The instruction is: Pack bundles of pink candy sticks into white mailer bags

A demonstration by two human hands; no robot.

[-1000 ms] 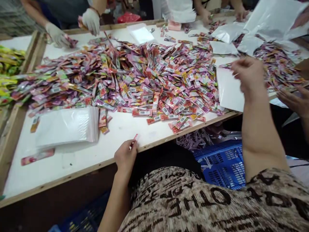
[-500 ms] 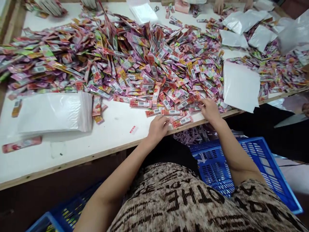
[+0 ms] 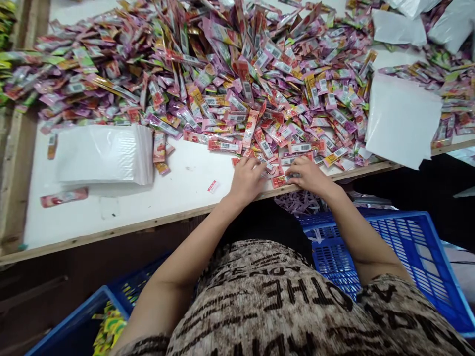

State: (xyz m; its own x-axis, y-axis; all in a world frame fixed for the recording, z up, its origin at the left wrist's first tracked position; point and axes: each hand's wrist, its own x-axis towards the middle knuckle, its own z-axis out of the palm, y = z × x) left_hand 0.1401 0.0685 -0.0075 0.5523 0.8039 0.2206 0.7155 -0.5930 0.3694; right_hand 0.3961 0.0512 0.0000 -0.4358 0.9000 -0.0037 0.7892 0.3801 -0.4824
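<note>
Many small stick sachets (image 3: 267, 146), red, pink, purple and orange with barcodes, lie in a wide heap on the white table. At the near edge of the heap, my left hand (image 3: 247, 180) is over a few red sachets, fingers curled onto them and partly covering them. My right hand (image 3: 309, 175) is just to the right, thumb and fingers closed on the end of a red sachet (image 3: 280, 181) by the table's front edge. Another red sachet (image 3: 306, 147) lies crosswise just beyond my right hand.
A white plastic bag (image 3: 104, 155) lies flat at left, with single sachets (image 3: 64, 197) around it. Another white bag (image 3: 403, 118) overhangs the wooden front edge (image 3: 122, 232) at right. Blue crates (image 3: 419, 247) stand below; one at lower left holds yellow-green packets (image 3: 109, 329).
My right hand has moved left and nearer, onto the red sachets. My left hand has reached slightly forward over the row. The camera view has tilted down and shifted left.
</note>
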